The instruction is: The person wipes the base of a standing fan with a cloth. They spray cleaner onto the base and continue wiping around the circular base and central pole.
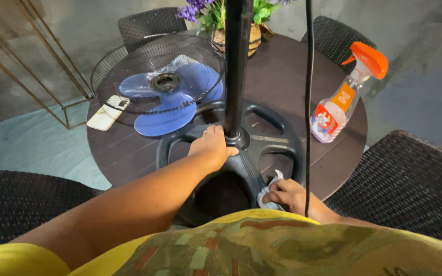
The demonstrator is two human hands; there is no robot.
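A person's left hand (212, 146) wraps the foot of a black fan pole (237, 66) on its round base (277, 134) at the round table's (129, 148) near edge; the right hand (290, 195) clutches a pale cloth (269, 195) against the base. Near the right edge stands an orange-capped clear spray bottle (339, 102) with an orange and red label. A woven basket (254, 38) holding purple flowers sits at the far edge.

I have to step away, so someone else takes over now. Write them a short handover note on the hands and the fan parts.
Left hand: gripping the foot of the black fan pole.
Right hand: pressing a white cloth on the near rim of the round fan base.
Blue fan blade and grilles lie on the round table; spray bottle stands right.
Wiping under way; how much is clean cannot be told.
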